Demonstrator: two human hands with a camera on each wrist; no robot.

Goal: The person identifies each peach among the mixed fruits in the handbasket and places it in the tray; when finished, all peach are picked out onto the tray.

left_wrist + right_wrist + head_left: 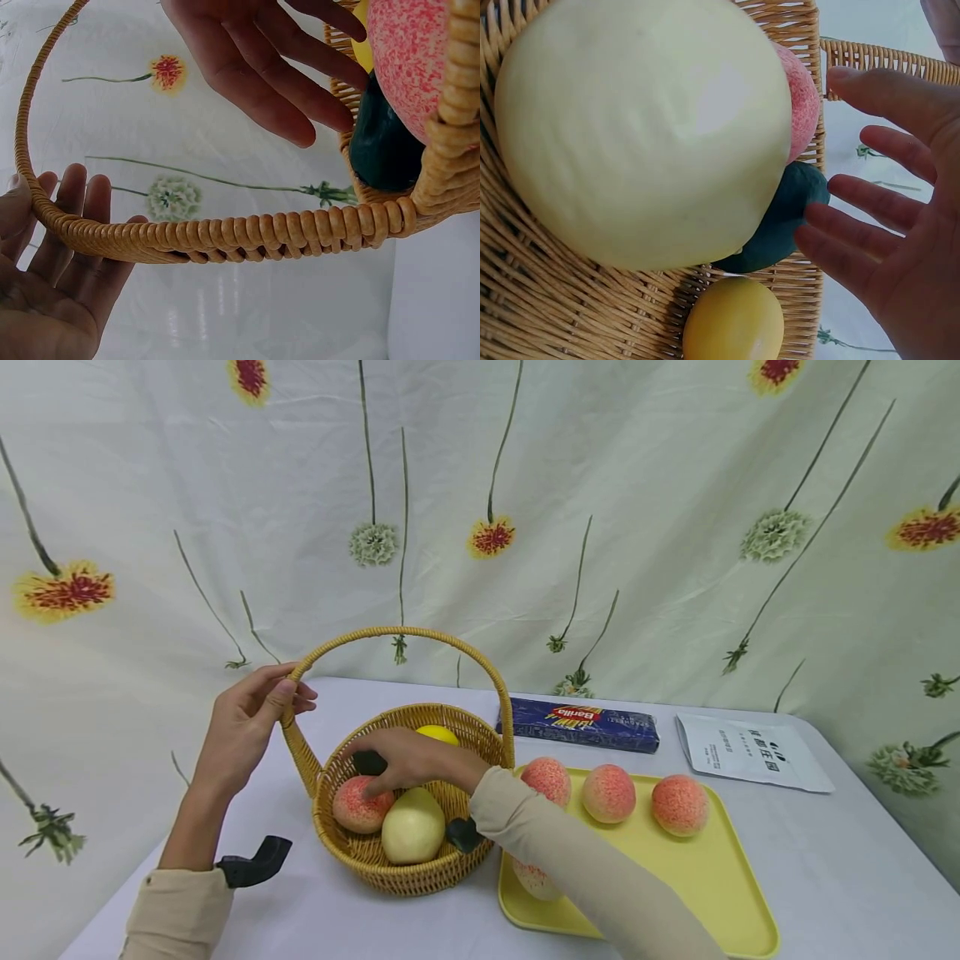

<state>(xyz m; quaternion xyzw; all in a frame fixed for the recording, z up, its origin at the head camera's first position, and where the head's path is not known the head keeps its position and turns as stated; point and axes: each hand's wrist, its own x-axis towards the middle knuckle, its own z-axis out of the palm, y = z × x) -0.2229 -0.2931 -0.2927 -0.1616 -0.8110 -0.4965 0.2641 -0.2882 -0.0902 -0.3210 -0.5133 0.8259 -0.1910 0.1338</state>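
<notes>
My left hand (243,722) holds the handle of a woven wicker basket (408,881) near its left side, thumb and fingers on either side of it. Over the basket is my right hand (412,756), fingers spread and holding nothing in the right wrist view. Inside the basket lie a speckled pink peach (360,806), a large pale yellow-green round fruit (412,827) and a smaller yellow fruit (733,322). Between them sits a smooth dark green item (784,217), partly hidden, its kind unclear. The right hand's fingers are close to this item; contact cannot be told.
A yellow tray (720,893) at the right bears several pink peaches (609,793), one partly behind the right sleeve. Behind it lie a blue Barilla pasta box (585,725) and a white printed pouch (753,753). A flower-patterned cloth (660,485) hangs at the back.
</notes>
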